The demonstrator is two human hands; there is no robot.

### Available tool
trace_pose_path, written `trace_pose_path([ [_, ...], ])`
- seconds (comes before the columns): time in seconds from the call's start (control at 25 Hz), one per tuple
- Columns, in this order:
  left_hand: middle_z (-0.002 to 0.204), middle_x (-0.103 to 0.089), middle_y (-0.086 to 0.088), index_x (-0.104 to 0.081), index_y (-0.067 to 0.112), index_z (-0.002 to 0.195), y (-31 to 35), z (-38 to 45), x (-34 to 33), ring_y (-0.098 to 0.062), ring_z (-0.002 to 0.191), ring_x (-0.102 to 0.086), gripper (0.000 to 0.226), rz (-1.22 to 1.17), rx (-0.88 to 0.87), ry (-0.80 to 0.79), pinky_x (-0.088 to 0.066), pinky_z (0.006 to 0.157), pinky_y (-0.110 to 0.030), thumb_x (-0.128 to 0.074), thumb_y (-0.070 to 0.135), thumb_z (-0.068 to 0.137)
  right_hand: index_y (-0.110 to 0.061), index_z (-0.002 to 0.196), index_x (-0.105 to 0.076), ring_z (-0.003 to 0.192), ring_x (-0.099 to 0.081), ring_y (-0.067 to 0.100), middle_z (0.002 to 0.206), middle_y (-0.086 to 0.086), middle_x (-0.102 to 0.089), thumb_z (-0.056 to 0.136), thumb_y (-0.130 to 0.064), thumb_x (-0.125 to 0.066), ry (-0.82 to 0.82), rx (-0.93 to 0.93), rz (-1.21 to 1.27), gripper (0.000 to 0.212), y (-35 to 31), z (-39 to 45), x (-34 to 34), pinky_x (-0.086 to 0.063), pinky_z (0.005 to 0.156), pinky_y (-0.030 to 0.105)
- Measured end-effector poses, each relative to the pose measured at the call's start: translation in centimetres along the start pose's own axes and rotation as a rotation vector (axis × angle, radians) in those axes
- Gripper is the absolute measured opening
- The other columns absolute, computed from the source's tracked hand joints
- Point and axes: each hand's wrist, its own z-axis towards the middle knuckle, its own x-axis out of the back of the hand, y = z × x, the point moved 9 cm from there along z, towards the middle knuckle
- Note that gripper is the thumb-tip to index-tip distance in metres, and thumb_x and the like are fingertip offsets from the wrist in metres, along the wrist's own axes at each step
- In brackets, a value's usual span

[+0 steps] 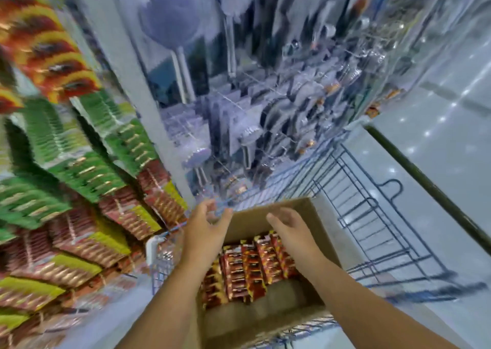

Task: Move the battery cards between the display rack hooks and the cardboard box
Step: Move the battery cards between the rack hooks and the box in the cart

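- Both of the person's arms reach forward over the open cardboard box [316,215], which sits at about 6 o'clock in the head view, in a blue wire cart [372,223].
- The left hand [204,226] hovers above the box's far left corner, at about 11 o'clock of the box; its fingers are loosely spread and hold nothing.
- The right hand [289,229] hangs over the box's far side, at about 12 o'clock of the box, fingers relaxed and slightly bent, palm turned toward the left hand, also empty.
- Inside the box lie red and yellow battery cards [255,266], packed in upright rows that fill its middle; the near part of the box floor is bare cardboard.
- The display rack [79,162] stands at 9 o'clock, its rows hung thick with cards: red and yellow fan-shaped packs at the top, green ones in the middle, red and lime ones lower down. The whole rack is smeared by motion blur, so the hooks themselves cannot be made out.
- At 12 o'clock hang clear plastic-wrapped goods [265,96], blurred too.
- A pale shiny floor [438,149] spreads at 3 o'clock.
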Motion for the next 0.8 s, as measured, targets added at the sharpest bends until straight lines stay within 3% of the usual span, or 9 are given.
trace_pose_path([
  [0.04,0.123,-0.065,0.006,-0.060,0.020,0.129,-1.1,-0.1,-2.4,-0.012,0.109,-0.062,0.045,0.012,0.034,-0.028,-0.045,0.089,-0.028,-0.074,0.040,0.092,-0.016,0.140,-0.052,0.104,-0.057,0.006,0.128,-0.001,-0.059,0.098,-0.034,-0.070,0.019,-0.040,-0.004,0.049,1.9,1.1,1.3,-0.045,0.082,0.010],
  [0.16,0.128,-0.065,0.002,-0.059,0.021,0.131,-5.3,-0.3,-9.0,-0.014,0.109,-0.062,0.046,0.057,0.128,-0.107,-0.046,0.091,-0.028,-0.075,0.040,0.092,-0.019,0.130,-0.055,0.110,-0.061,0.014,0.119,-0.002,-0.064,0.096,-0.037,-0.072,0.064,-0.169,-0.001,0.043,7.8,4.2,4.0,-0.050,0.099,0.031],
  [0.24,0.130,-0.065,0.000,-0.058,0.022,0.133,-8.3,-0.6,-12.9,-0.016,0.111,-0.064,0.051,0.122,0.199,-0.131,-0.050,0.097,-0.033,-0.075,0.044,0.091,-0.018,0.131,-0.055,0.103,-0.061,0.014,0.109,-0.006,-0.064,0.096,-0.035,-0.072,0.085,-0.244,-0.016,0.043,11.6,6.2,4.8,-0.050,0.092,0.031],
  [0.4,0.145,-0.057,0.001,-0.049,0.025,0.146,-13.5,-0.8,-19.4,-0.021,0.130,-0.057,0.059,0.228,0.304,-0.180,-0.046,0.104,-0.035,-0.069,0.047,0.095,-0.011,0.140,-0.054,0.117,-0.059,0.022,0.133,0.009,-0.063,0.095,-0.038,-0.072,0.134,-0.385,-0.051,0.056,18.3,9.9,4.7,-0.046,0.101,0.033],
  [0.52,0.150,-0.052,0.001,-0.045,0.027,0.149,-17.7,0.2,-23.3,-0.023,0.134,-0.055,0.062,0.286,0.376,-0.239,-0.050,0.105,-0.038,-0.068,0.048,0.096,-0.009,0.148,-0.049,0.130,-0.056,0.029,0.141,0.010,-0.060,0.097,-0.039,-0.070,0.161,-0.516,-0.059,0.063,22.4,12.1,4.4,-0.044,0.104,0.036],
  [0.56,0.149,-0.053,0.001,-0.046,0.028,0.148,-19.2,0.7,-24.4,-0.024,0.132,-0.056,0.061,0.288,0.404,-0.253,-0.052,0.102,-0.039,-0.069,0.048,0.095,-0.009,0.147,-0.051,0.126,-0.059,0.029,0.139,0.010,-0.062,0.098,-0.038,-0.068,0.166,-0.566,-0.035,0.059,23.6,12.8,4.2,-0.047,0.101,0.036],
  [0.68,0.142,-0.055,-0.002,-0.047,0.027,0.146,-23.9,1.5,-27.6,-0.026,0.126,-0.059,0.059,0.267,0.557,-0.311,-0.055,0.091,-0.037,-0.071,0.044,0.094,-0.007,0.131,-0.064,0.092,-0.066,0.022,0.115,0.010,-0.071,0.099,-0.032,-0.067,0.208,-0.743,0.156,0.040,27.2,14.7,3.0,-0.048,0.069,0.030],
  [0.8,0.134,-0.060,-0.002,-0.050,0.024,0.142,-27.4,1.8,-29.8,-0.027,0.119,-0.063,0.056,0.228,0.666,-0.332,-0.056,0.094,-0.041,-0.073,0.039,0.094,-0.004,0.130,-0.063,0.076,-0.062,0.023,0.100,0.012,-0.069,0.099,-0.029,-0.069,0.291,-0.910,0.357,0.040,29.9,15.3,1.8,-0.044,0.057,0.031],
])
